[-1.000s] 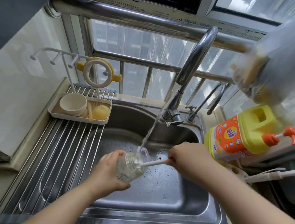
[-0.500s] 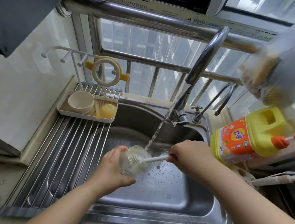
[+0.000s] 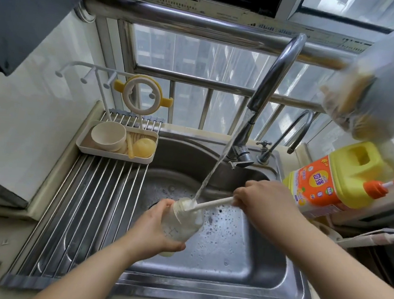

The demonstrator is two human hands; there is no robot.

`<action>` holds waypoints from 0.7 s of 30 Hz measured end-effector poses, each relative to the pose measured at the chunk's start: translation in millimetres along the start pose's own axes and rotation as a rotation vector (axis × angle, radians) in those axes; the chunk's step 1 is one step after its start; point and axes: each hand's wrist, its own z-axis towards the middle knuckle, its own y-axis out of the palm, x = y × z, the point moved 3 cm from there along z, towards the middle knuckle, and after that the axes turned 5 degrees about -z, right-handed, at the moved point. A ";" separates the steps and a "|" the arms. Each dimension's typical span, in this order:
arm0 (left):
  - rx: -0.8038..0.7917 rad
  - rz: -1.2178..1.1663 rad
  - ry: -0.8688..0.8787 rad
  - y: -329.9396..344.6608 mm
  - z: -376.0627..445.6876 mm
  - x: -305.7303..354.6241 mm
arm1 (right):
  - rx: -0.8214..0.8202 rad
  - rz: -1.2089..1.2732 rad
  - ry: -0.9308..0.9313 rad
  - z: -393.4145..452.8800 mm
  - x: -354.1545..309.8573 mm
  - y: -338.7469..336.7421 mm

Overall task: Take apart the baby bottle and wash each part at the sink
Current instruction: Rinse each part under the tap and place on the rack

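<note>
1. While water runs from the tall faucet (image 3: 276,84), the stream falls at a slant onto the mouth of the baby bottle (image 3: 183,222), which is held over the basin of the steel sink (image 3: 262,286).
2. Left hand (image 3: 153,231): its grip is closed round the lower body of the clear bottle, fingers curled under it and thumb across the near side. The bottle is tilted, mouth up and toward the right.
3. Right hand (image 3: 262,198): its grip is closed on the white handle of the bottle brush (image 3: 212,204). The handle slants down to the left and its far end sits inside the bottle's mouth; the brush head itself cannot be made out through the wet wall.
4. Basin floor: wet, spotted with droplets and small bubbles.
5. Left of the basin, a roll-up rack (image 3: 85,211) of steel rods lies across the table. At its far end stands a beige drying tray (image 3: 89,148) holding a pale cap-like cup (image 3: 108,135) and a yellowish dome-shaped part (image 3: 143,147); a ring with yellow handles (image 3: 143,97) hangs on the tray's upright stand.
6. Right of the sink, a yellow detergent jug (image 3: 336,183) with an orange label and orange pump stands near the right wrist. A smaller curved tap (image 3: 287,135) stands beside the main faucet.
</note>
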 end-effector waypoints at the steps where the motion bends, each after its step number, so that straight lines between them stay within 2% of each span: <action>1: 0.021 -0.013 -0.021 2.1 0.7 -1.9 | -0.044 0.007 0.024 -1.2 0.8 1.3; 4: 0.135 -0.048 -0.093 3.6 1.7 -7.9 | -0.144 0.105 0.057 -4.3 -13.9 6.3; 6: 0.208 0.076 -0.067 1.6 0.9 -12.4 | -0.291 0.242 0.091 -5.8 -19.1 15.1; 9: 0.212 0.113 -0.045 5.1 -4.6 -14.3 | -0.431 0.397 0.141 -5.0 -17.7 25.2; 14: -0.048 0.034 -0.052 7.9 -14.9 -12.2 | -0.471 0.425 0.184 -5.5 -18.3 33.7; 21: -0.018 0.242 -0.026 -4.1 -0.5 -9.0 | -0.430 0.401 0.117 -12.3 -16.9 22.3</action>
